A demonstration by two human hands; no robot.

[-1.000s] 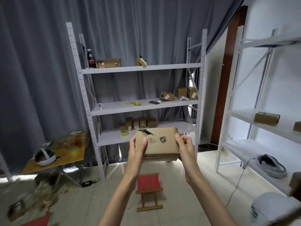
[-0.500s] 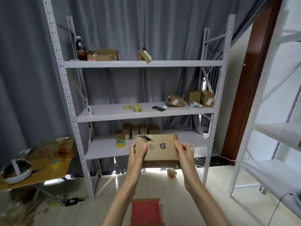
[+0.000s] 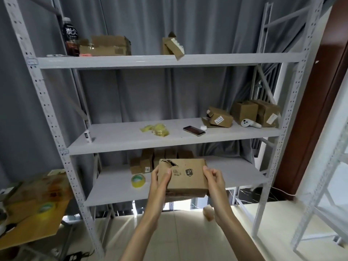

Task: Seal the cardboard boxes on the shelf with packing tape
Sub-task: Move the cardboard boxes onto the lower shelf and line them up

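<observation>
A brown cardboard box with a torn top corner (image 3: pixel 183 177) is gripped at both ends by the left hand (image 3: pixel 160 178) and right hand (image 3: pixel 213 177), lower centre, above the grey bottom shelf (image 3: pixel 235 174). No tape is seen on it; sealing appears unstarted. A yellow tape roll (image 3: pixel 138 180) lies just left; open shelf room lies right.

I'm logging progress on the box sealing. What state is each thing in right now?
Held box: gripped by both hands, top torn, no tape visible.
Left hand: grips box's left end.
Right hand: grips box's right end.
Tape roll: lying flat on bottom shelf, untouched.
Phone: lying flat, middle shelf.
</observation>
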